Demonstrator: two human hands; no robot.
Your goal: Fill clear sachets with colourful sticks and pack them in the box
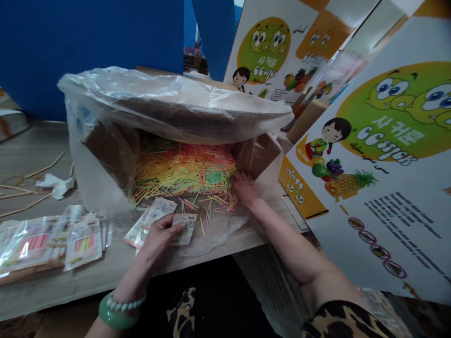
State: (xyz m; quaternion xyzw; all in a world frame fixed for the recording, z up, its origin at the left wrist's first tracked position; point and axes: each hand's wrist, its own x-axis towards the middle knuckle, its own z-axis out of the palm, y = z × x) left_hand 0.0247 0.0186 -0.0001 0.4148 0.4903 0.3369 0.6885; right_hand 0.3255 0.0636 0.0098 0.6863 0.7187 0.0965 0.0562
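Crinkly plastic liner [168,98] droops over the cardboard box [258,155] of thin neon sticks [183,169]. Right hand [244,187] rests open on them; left hand [160,235] pinches a flat packet [184,228].

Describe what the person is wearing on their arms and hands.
Both hands are bare, without gloves. The left hand has two bracelets at the wrist: a smooth green bangle and a string of pale round beads just above it. The right hand has no jewellery that shows; its forearm is bare up to a leopard-print sleeve in tan and black.
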